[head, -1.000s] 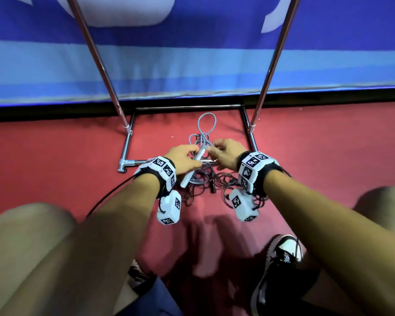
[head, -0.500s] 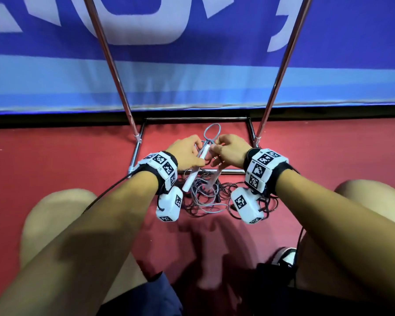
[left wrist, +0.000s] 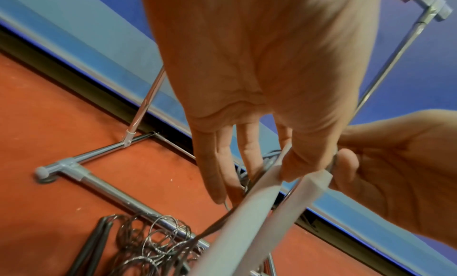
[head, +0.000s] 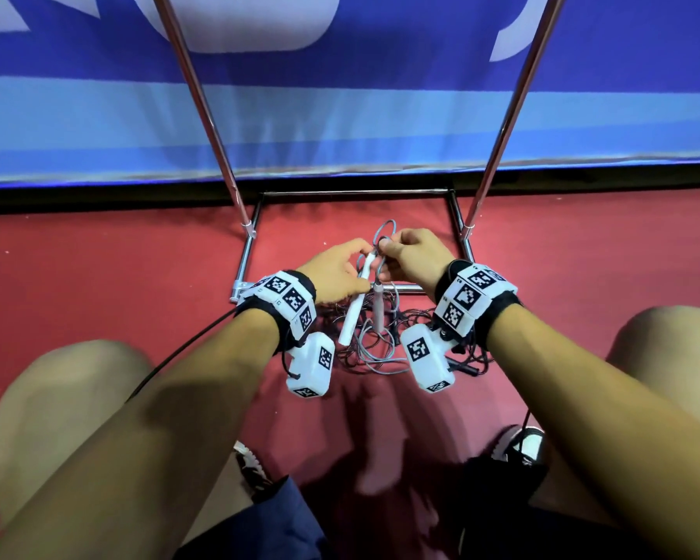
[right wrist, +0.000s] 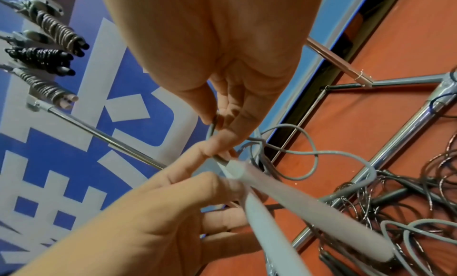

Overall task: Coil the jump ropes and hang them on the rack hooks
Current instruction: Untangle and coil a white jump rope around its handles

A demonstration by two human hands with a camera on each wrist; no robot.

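Observation:
A grey jump rope has two pale handles (head: pixel 354 307) hanging side by side. My left hand (head: pixel 360 262) grips their top ends between thumb and fingers; the thumb presses on one handle (left wrist: pixel 259 184). Just to the right, my right hand (head: pixel 385 252) pinches the grey cord (right wrist: pixel 213 127) where it leaves the handles. A cord loop (head: pixel 385 229) sticks up past the hands, and more grey cord (right wrist: pixel 311 153) trails to the floor. Three coiled ropes (right wrist: pixel 47 59) hang on the rack hooks.
A tangle of dark ropes (head: pixel 384 337) with black handles (left wrist: pixel 94 241) lies on the red floor, over the rack's chrome base bar (head: pixel 405 288). Two slanted rack poles (head: pixel 203 111) rise on either side. A blue banner (head: pixel 340 127) backs the rack. My knees flank the pile.
Both hands have lifted a little with the grey rope. The second handle now hangs beside the first, and the right hand has shifted to the cord at the handle tops.

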